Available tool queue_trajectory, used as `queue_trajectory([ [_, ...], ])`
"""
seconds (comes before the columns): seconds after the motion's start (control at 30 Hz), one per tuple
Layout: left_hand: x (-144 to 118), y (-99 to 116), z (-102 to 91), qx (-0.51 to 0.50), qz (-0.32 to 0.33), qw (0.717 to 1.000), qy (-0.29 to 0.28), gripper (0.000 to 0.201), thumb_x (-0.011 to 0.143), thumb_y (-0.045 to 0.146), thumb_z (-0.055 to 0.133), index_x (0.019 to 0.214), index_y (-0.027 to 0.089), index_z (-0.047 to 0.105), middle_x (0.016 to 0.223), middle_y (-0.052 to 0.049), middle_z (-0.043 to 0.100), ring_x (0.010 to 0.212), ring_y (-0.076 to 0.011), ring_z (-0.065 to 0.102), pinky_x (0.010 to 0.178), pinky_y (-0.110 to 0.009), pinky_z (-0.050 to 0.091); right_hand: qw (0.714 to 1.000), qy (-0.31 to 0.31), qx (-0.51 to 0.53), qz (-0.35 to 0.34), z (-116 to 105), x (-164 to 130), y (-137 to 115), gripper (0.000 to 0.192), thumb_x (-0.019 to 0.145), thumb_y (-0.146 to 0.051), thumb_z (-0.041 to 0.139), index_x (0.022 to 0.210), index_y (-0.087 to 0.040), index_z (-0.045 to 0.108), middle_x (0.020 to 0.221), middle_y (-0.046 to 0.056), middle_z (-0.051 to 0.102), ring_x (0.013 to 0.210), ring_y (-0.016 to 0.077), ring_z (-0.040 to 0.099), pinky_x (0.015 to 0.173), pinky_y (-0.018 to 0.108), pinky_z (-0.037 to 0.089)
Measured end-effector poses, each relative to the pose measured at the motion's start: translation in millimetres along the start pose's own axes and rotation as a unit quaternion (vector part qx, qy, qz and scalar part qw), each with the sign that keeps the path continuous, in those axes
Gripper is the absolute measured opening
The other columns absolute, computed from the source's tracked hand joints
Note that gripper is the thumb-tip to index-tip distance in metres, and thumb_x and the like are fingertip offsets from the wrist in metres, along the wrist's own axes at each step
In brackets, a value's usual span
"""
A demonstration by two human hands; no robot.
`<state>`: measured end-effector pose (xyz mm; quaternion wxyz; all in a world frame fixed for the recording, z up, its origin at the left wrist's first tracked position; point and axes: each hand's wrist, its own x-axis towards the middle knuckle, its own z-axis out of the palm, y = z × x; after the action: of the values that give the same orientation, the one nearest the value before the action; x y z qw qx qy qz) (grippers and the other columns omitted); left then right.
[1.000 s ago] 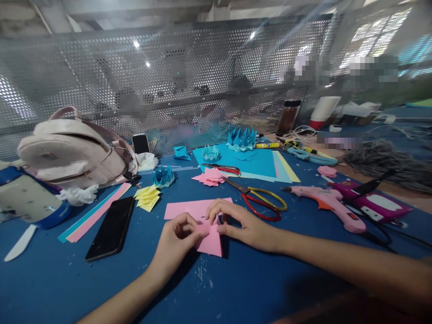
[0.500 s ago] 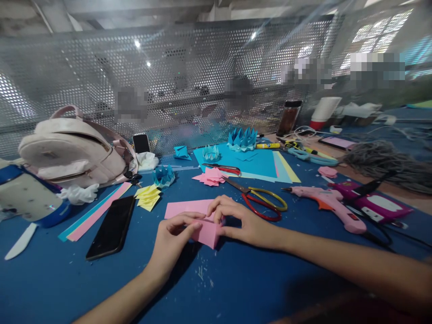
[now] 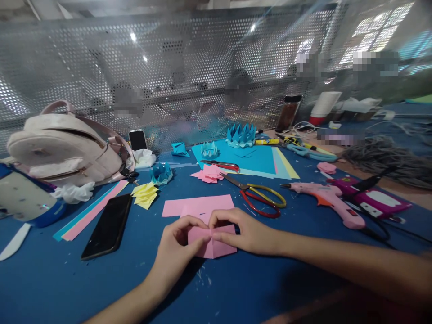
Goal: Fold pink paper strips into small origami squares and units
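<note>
A creased piece of pink paper [image 3: 221, 249] is held just above the blue table, its middle fold facing me. My left hand [image 3: 180, 240] pinches it from the left, thumb near the centre crease. From the other side my right hand [image 3: 238, 231] grips the same piece, its thumb and fingertips at the upper edge beside the crease. Directly behind the hands lies a larger pink paper sheet [image 3: 182, 207], partly hidden by the fingers. Scissors [image 3: 259, 195] with red and yellow handles rest beyond my right hand, near a stack of folded pink pieces [image 3: 209, 173].
At left are a phone [image 3: 107, 227], paper strips [image 3: 91, 211], folded yellow pieces [image 3: 145, 194] and a backpack [image 3: 64, 146]. Blue origami [image 3: 241, 136] and coloured sheets [image 3: 259, 159] sit at the back. A pink glue gun [image 3: 329, 198] and its cord lie right.
The folded pink piece has been opened out flatter, showing both halves around its crease. My fingers have come together at its middle. The view has shifted slightly.
</note>
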<state>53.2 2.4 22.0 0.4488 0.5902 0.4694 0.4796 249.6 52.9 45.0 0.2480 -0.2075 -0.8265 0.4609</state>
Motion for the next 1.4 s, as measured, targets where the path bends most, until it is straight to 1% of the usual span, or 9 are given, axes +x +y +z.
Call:
queue_trajectory([
  [0.17,-1.6,4.3,0.5,0.022,0.014,1.0,-0.015,0.003,0.077,0.021,0.07,0.079,0.018,0.071,0.081,-0.003,0.072,0.08,-0.0179,0.063,0.076,-0.024,0.046,1.0,0.007,-0.004,0.01,0.2,0.4,-0.7,0.01,0.091,-0.024,0.058,0.086,-0.015,0.058,0.082,0.0,0.059,0.077,0.0124,0.054,0.076,0.022,0.041],
  [0.33,-0.9,4.7,0.8,0.004,-0.007,1.0,-0.021,0.004,0.077,0.021,0.071,0.075,0.018,0.071,0.077,-0.002,0.071,0.076,-0.0175,0.063,0.072,-0.023,0.045,1.0,0.003,-0.004,0.018,1.8,0.4,-2.9,0.013,0.089,-0.026,0.061,0.082,-0.015,0.058,0.078,-0.001,0.058,0.073,0.0121,0.052,0.073,0.022,0.041],
  [0.53,-1.0,3.8,0.9,-0.014,-0.023,0.999,-0.024,0.005,0.076,0.022,0.072,0.073,0.018,0.072,0.075,-0.002,0.071,0.075,-0.0177,0.062,0.071,-0.023,0.044,1.0,-0.001,0.008,0.023,2.4,0.7,-2.2,0.016,0.089,-0.03,0.061,0.082,-0.016,0.058,0.077,0.0,0.057,0.072,0.0129,0.051,0.072,0.023,0.042],
  [0.97,-0.4,3.2,1.4,-0.028,-0.021,0.999,-0.019,0.005,0.075,0.022,0.073,0.073,0.018,0.071,0.075,-0.002,0.07,0.075,-0.0167,0.061,0.071,-0.022,0.045,0.998,-0.001,0.041,0.037,3.1,0.9,-0.3,0.018,0.089,-0.032,0.061,0.081,-0.016,0.057,0.076,-0.001,0.055,0.072,0.0122,0.05,0.071,0.023,0.041],
  [1.1,2.5,0.9,-0.8,-0.026,-0.041,0.999,-0.007,0.013,0.07,0.026,0.079,0.077,0.017,0.071,0.077,-0.002,0.07,0.072,-0.0158,0.059,0.065,-0.021,0.044,0.998,0.03,0.036,0.037,0.7,0.6,-0.8,0.016,0.089,-0.031,0.062,0.083,-0.016,0.06,0.079,-0.001,0.059,0.074,0.0127,0.053,0.073,0.023,0.042],
  [1.17,3.1,0.0,-2.4,-0.005,-0.057,0.998,-0.004,0.015,0.07,0.029,0.08,0.07,0.016,0.071,0.069,-0.002,0.068,0.064,-0.0142,0.056,0.059,-0.021,0.042,0.997,0.042,0.04,0.053,-0.6,0.9,-1.3,0.018,0.088,-0.033,0.064,0.081,-0.016,0.062,0.078,0.0,0.062,0.074,0.0134,0.055,0.072,0.024,0.042],
  [1.27,3.0,-0.1,-3.6,0.011,-0.067,0.998,0.006,0.023,0.068,0.032,0.08,0.058,0.016,0.068,0.055,0.0,0.061,0.053,-0.0115,0.049,0.051,-0.02,0.036,0.994,0.055,0.061,0.075,-1.3,1.8,-0.9,0.023,0.086,-0.037,0.067,0.077,-0.016,0.062,0.075,0.0,0.063,0.072,0.0134,0.056,0.071,0.024,0.043],
  [1.33,2.9,0.3,-3.4,0.009,-0.067,0.998,0.016,0.025,0.067,0.033,0.081,0.057,0.016,0.067,0.051,0.002,0.057,0.05,-0.0102,0.045,0.048,-0.02,0.033,0.992,0.062,0.074,0.083,-0.8,2.4,0.5,0.026,0.084,-0.038,0.068,0.075,-0.015,0.062,0.074,0.0,0.062,0.071,0.0134,0.055,0.069,0.024,0.043],
  [1.4,2.9,0.7,-2.9,0.009,-0.065,0.998,0.024,0.024,0.067,0.033,0.081,0.056,0.016,0.067,0.051,0.002,0.057,0.05,-0.0096,0.045,0.048,-0.02,0.032,0.99,0.066,0.084,0.091,0.1,2.7,2.4,0.026,0.083,-0.039,0.069,0.074,-0.015,0.061,0.074,0.0,0.062,0.071,0.0134,0.056,0.068,0.024,0.042],
])
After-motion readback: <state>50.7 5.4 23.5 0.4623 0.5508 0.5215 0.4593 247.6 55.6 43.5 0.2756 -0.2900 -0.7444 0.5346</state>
